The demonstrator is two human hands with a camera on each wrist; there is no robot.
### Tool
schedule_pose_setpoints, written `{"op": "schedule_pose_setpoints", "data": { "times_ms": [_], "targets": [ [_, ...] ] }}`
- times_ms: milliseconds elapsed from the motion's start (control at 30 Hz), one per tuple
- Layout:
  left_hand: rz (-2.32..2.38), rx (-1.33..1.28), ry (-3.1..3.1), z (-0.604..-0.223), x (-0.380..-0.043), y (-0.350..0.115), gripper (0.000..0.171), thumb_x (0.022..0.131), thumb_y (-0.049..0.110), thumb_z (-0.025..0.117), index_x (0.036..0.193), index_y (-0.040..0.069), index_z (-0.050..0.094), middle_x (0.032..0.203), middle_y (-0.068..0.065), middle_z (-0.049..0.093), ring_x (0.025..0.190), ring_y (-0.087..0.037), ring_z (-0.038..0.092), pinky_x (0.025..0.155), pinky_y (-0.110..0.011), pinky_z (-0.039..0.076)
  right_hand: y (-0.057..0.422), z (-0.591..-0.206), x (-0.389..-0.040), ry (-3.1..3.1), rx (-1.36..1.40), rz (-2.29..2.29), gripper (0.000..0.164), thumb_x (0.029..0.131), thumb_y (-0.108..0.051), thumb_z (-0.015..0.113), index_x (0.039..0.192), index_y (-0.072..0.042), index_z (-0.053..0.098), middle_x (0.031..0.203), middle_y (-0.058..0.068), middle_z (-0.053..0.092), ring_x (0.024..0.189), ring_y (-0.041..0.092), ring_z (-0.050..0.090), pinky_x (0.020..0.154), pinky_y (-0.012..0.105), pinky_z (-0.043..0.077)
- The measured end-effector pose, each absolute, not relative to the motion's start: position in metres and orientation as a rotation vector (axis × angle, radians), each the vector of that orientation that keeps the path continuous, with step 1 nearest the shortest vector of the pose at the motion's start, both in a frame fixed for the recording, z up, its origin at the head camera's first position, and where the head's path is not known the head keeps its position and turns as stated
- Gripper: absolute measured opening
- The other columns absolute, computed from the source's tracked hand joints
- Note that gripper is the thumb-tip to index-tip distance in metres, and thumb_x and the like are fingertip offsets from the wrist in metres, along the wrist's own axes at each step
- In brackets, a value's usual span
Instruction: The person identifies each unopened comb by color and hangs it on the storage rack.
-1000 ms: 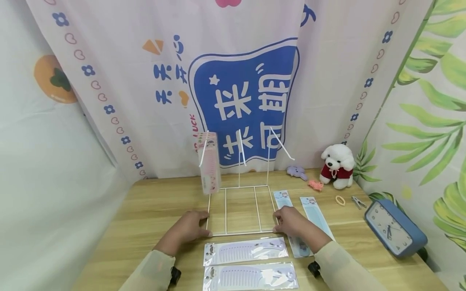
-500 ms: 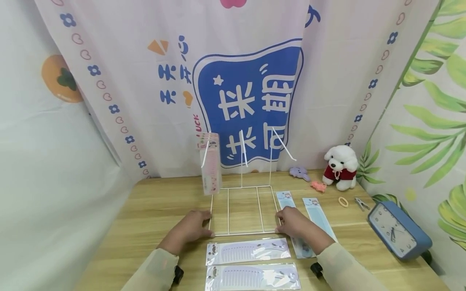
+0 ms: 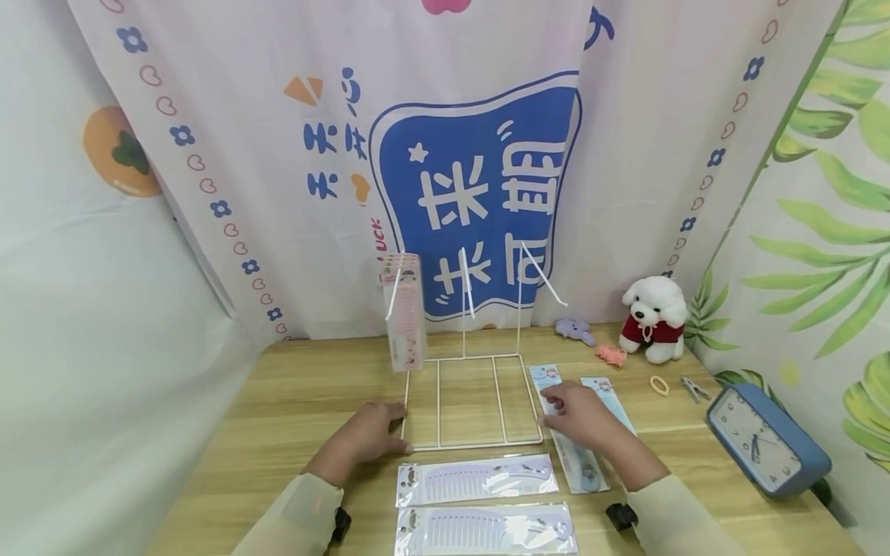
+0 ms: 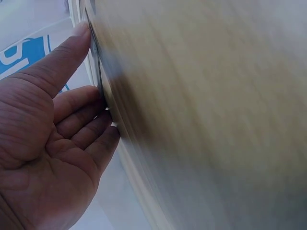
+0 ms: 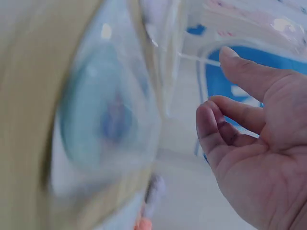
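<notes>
A white wire display rack (image 3: 471, 446) with three upright hooks stands on the table. Several packaged pink combs (image 3: 405, 324) hang from its left hook. My left hand (image 3: 363, 439) holds the rack's front left corner, thumb at the front bar and fingers along the side bar. Just off the right side bar, my right hand (image 3: 580, 417) hovers with loosely bent fingers and nothing between them. Beneath it lie two packaged blue combs (image 3: 575, 467), partly covered by the hand and forearm. Two packaged purple combs (image 3: 480, 479) lie crosswise in front of the rack.
A blue clock (image 3: 768, 440) stands at the right. Behind it are a metal clip (image 3: 695, 388), a yellow ring (image 3: 659, 385), a white plush dog (image 3: 653, 318), a coral-coloured item (image 3: 611, 355) and a purple item (image 3: 575, 330). A printed curtain (image 3: 480, 193) hangs behind the rack.
My right hand has let go of the rack's front right corner and lifted a little to the right. The left hand stays at its corner. The head view has shifted slightly.
</notes>
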State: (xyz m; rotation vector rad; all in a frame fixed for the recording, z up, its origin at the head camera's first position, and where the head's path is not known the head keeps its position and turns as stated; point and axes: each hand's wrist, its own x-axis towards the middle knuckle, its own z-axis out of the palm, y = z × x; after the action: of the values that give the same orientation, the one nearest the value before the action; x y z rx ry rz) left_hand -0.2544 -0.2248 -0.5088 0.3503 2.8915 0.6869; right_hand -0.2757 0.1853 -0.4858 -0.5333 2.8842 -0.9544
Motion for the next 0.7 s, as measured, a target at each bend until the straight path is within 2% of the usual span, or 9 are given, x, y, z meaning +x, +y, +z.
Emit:
{"op": "schedule_pose_setpoints", "data": {
  "times_ms": [133, 433, 567, 700],
  "targets": [
    [0.692, 0.345, 2.889, -0.509, -0.255, -0.225, 0.075, 0.084, 0.032, 0.095, 0.146, -0.001, 0.067, 0.157, -0.02, 0.061, 0.147, -0.046, 0.056, 0.125, -0.059, 0.044, 0.216, -0.481, -0.274, 2.981, -0.406, -1.048, 0.05, 0.095, -0.02, 0.086, 0.135, 0.004, 0.068, 0.124, 0.02, 0.072, 0.111, 0.034, 0.071, 0.093, 0.053, 0.063],
    [0.688, 0.346, 2.89, -0.509, -0.257, -0.224, 0.076, 0.085, 0.033, 0.095, 0.146, -0.001, 0.066, 0.157, -0.02, 0.061, 0.148, -0.046, 0.054, 0.126, -0.06, 0.043, 0.275, -0.484, -0.27, 2.945, 0.094, -1.011, 0.069, 0.098, -0.029, 0.082, 0.142, 0.013, 0.05, 0.136, 0.038, 0.059, 0.121, 0.053, 0.062, 0.095, 0.062, 0.058],
    [0.691, 0.343, 2.888, -0.509, -0.257, -0.224, 0.077, 0.085, 0.034, 0.095, 0.148, 0.0, 0.065, 0.158, -0.02, 0.06, 0.148, -0.047, 0.054, 0.126, -0.061, 0.042, 0.278, -0.492, -0.268, 2.852, 0.164, -0.893, 0.079, 0.093, -0.031, 0.088, 0.141, 0.016, 0.046, 0.133, 0.041, 0.058, 0.115, 0.05, 0.063, 0.094, 0.061, 0.056],
    [0.693, 0.335, 2.886, -0.508, -0.256, -0.224, 0.077, 0.086, 0.034, 0.094, 0.148, 0.0, 0.065, 0.159, -0.019, 0.059, 0.149, -0.047, 0.053, 0.126, -0.061, 0.042, 0.277, -0.5, -0.266, 2.847, 0.158, -0.77, 0.083, 0.086, -0.03, 0.094, 0.135, 0.019, 0.048, 0.119, 0.037, 0.062, 0.102, 0.042, 0.064, 0.091, 0.058, 0.057]
  ]
}}
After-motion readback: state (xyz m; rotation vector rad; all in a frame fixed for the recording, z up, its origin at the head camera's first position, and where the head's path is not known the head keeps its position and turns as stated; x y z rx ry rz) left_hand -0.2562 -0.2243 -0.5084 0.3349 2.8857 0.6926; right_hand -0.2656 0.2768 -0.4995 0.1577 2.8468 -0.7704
